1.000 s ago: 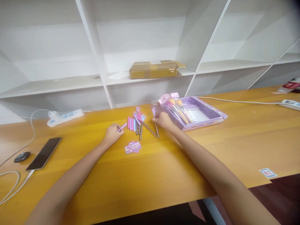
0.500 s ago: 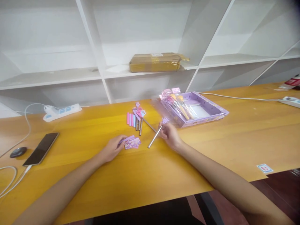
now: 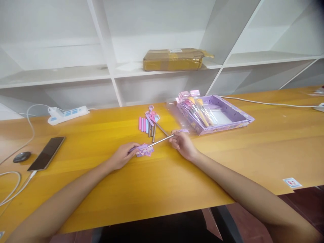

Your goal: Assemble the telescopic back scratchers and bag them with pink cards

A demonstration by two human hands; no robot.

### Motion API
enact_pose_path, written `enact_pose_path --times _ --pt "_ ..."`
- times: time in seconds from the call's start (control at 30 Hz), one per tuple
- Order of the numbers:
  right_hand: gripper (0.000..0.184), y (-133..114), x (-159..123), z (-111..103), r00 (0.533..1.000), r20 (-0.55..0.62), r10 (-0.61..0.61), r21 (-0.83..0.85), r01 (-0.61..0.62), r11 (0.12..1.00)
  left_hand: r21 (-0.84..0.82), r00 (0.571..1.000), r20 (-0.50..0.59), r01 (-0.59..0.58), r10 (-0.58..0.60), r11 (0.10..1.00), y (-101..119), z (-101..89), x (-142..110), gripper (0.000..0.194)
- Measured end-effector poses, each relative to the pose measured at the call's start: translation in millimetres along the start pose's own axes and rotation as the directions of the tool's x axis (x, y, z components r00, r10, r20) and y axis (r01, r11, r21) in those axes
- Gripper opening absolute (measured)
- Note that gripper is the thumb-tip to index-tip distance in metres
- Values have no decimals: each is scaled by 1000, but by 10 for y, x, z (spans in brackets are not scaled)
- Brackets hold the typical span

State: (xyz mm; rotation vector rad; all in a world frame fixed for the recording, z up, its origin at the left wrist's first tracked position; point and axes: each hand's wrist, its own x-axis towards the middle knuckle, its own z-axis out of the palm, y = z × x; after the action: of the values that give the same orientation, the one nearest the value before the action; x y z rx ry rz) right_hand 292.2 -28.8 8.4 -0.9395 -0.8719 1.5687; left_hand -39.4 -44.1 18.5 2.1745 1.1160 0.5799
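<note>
My left hand (image 3: 124, 156) is closed around a purple handle sleeve (image 3: 139, 147), low over a few printed purple cards (image 3: 149, 152) on the table. My right hand (image 3: 183, 144) pinches a back scratcher (image 3: 162, 139) near its purple hand-shaped head. Its metal rod points left, and the tip appears close to the sleeve's end; whether they touch I cannot tell. Just beyond lie several back scratchers (image 3: 153, 118) with pink, purple and blue heads and bare metal rods. Beside them is a row of pink, purple and blue handle sleeves (image 3: 143, 125).
A purple open box (image 3: 238, 109) with bagged back scratchers (image 3: 199, 109) stands at the back right. To the left are a phone (image 3: 47, 153), a mouse (image 3: 22, 157) and a power strip (image 3: 68, 114). A taped carton (image 3: 173, 60) rests on the shelf behind.
My right hand has turned the back scratcher, swinging its rod tip left and up toward the purple sleeve. My left hand still holds the sleeve. The whole view has shifted slightly.
</note>
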Motion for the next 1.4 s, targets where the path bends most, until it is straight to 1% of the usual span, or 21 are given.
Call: enact_pose_path --times 0.1,0.23,0.37,0.47,0.57,0.63,0.67,0.73,0.83,0.97,1.13,1.23,1.3,1.4 --pt "27 -8 -16 16 1000 19 -6 -12 6 1000 -1 1000 0 -2 2 1000 -7 5 2 42" --pt "28 -18 -20 27 999 18 -36 -16 36 999 31 1000 -1 -4 4 1000 -25 1 3 43" --pt "33 1 -52 22 999 25 -43 -20 44 999 70 999 -52 13 -10 997 -25 -6 -48 42" --pt "35 25 -91 12 996 89 0 -15 1 1000 85 994 -94 61 -53 995 19 12 -134 40" --pt "44 52 -109 8 985 164 49 -8 -48 999 95 992 -114 73 -62 993 62 53 -191 39" --pt "49 75 -109 13 983 174 56 -8 -56 998 106 990 -135 53 -39 993 59 77 -194 40" --pt "49 88 -109 19 984 170 50 -9 -50 999 114 989 -146 39 -22 993 47 83 -189 40" --pt "46 115 -110 36 986 167 24 -15 -22 1000 127 986 -166 6 15 992 9 85 -174 40" --pt "47 152 -121 68 983 179 -30 -32 36 999 128 981 -186 -39 63 991 -46 68 -170 38" --pt "49 175 -147 100 980 188 -61 -49 71 996 135 978 -180 -82 106 987 -65 59 -203 36" --pt "54 183 -180 113 977 196 -84 -62 98 993 165 965 -209 -127 160 978 -49 83 -253 36" --pt "56 198 -206 118 971 217 -97 -85 117 989 199 960 -194 -164 203 966 -43 94 -282 34" --pt "57 214 -231 131 967 238 -93 -85 116 990 211 953 -195 -191 233 959 -37 104 -302 34" --pt "58 238 -272 173 959 267 -92 -67 114 991 216 928 -239 -236 285 947 -9 133 -333 32"
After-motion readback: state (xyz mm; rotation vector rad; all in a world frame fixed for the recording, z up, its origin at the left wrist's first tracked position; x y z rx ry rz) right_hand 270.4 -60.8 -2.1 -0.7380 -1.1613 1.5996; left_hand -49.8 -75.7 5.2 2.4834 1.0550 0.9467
